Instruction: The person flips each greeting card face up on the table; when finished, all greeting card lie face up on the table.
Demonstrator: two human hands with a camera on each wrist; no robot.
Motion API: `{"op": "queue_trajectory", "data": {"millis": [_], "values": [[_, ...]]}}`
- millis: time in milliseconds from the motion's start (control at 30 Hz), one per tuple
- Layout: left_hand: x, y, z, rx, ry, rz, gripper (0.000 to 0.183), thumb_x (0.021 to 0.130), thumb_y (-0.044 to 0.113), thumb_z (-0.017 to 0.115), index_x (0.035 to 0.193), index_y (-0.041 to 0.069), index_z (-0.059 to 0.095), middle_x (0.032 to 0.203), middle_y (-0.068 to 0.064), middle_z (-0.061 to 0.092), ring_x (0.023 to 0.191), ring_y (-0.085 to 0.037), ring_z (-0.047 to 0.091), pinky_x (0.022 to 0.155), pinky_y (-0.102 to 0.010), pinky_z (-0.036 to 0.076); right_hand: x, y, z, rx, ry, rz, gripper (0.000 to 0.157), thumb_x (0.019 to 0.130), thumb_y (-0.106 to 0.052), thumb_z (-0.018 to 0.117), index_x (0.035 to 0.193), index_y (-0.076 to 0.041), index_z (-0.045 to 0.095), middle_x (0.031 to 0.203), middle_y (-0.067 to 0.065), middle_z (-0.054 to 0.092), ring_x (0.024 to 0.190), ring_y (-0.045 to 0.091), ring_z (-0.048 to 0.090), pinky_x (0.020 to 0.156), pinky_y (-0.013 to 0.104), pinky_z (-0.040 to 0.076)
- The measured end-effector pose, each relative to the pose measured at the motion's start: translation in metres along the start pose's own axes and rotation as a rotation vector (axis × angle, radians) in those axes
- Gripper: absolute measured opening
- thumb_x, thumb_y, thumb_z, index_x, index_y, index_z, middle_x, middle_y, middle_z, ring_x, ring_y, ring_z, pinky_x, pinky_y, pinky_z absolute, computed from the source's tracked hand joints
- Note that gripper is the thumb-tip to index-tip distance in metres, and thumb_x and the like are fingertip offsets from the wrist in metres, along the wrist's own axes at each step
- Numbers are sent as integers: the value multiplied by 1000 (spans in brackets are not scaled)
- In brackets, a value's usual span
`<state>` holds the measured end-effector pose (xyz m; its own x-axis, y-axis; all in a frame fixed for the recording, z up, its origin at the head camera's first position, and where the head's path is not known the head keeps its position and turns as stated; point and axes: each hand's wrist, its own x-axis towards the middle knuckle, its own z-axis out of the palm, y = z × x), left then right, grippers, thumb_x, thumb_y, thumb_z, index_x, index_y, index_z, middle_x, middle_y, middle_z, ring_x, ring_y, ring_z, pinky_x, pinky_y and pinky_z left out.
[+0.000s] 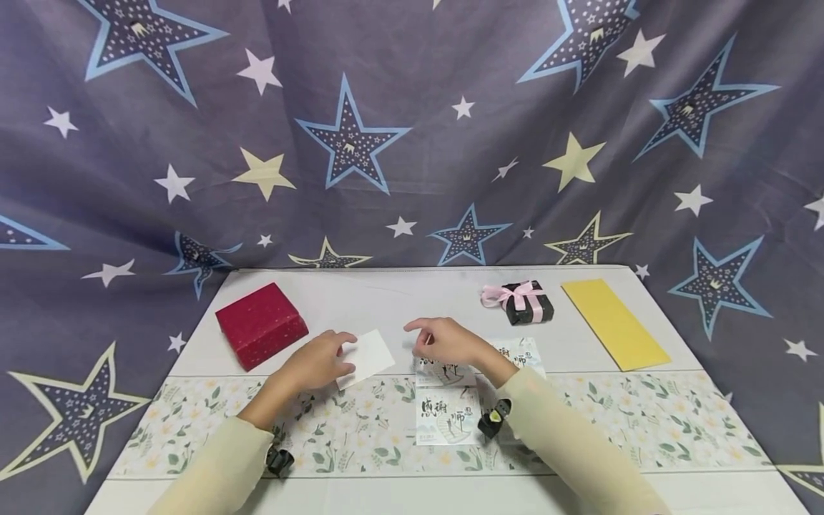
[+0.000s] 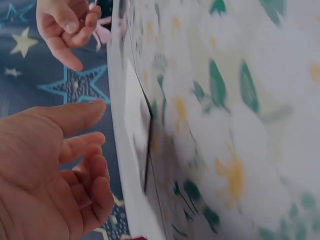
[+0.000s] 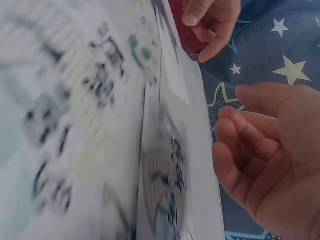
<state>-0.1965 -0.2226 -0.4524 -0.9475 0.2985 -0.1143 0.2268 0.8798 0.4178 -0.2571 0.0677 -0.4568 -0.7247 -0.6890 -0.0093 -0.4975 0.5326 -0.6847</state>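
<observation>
A blank white card (image 1: 367, 359) lies on the table, tilted, straddling the white part and the floral strip. My left hand (image 1: 322, 359) hovers at its left edge, fingers loosely bent and holding nothing; in the left wrist view the card (image 2: 136, 117) lies below the fingers. To the right, my right hand (image 1: 448, 340) is raised over printed cards with dark brush lettering, its fingers bent and nothing between them. One printed card (image 1: 447, 418) lies in front of it, another (image 1: 444, 373) is partly under the hand, and a third (image 1: 524, 352) is partly hidden by the wrist.
A dark red box (image 1: 260, 322) stands at the left. Toward the back right sits a small black gift box (image 1: 531, 304) with a pink ribbon bow, and beside it a long yellow envelope-like sheet (image 1: 614, 323). A star-patterned curtain (image 1: 412, 143) hangs behind the table.
</observation>
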Motion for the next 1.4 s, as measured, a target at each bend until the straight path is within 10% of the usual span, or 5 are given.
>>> {"op": "queue_trajectory", "data": {"millis": [467,1400], "values": [[-13,-25,7,-55,-39,-160,85,87,35,80,152,-3,40,132,-29,51,112,-36,61,99,-58,50,50,-16,38,64,-58,114,66,91,-17,72,150,-4,46,81,-7,67,63,5,54,64,22,45],[-9,-21,10,-17,2,-236,73,80,32,87,138,6,50,118,-17,55,91,-23,58,84,-47,53,58,-19,52,-25,-26,252,72,88,-17,76,153,-11,45,77,-2,64,65,13,53,70,29,46]]}}
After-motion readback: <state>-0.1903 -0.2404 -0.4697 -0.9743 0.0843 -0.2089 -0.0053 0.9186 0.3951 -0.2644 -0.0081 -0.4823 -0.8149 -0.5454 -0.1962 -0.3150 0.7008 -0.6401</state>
